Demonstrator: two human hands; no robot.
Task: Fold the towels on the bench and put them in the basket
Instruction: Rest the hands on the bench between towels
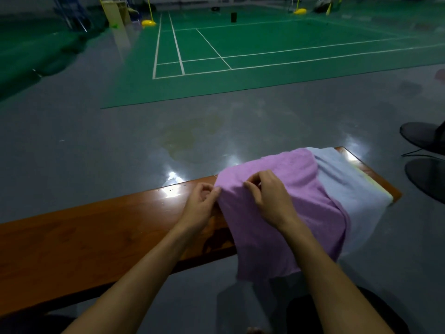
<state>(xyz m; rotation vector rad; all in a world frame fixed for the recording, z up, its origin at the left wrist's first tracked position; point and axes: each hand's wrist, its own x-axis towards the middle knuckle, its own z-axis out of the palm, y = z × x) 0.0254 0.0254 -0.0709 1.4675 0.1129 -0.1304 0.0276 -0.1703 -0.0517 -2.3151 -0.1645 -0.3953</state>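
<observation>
left hand [201, 204] pinches purple terry towel [277, 213] corner | right hand [267, 195] pinches its top | towel overhangs brown wooden desk [96, 232] near edge

Dim indoor light. White glare patches shine on the glossy grey floor [192, 150] and the bench [101, 227] top. Far corners are dark and blurred; court lines [177, 44] bow from wide-angle distortion.
</observation>
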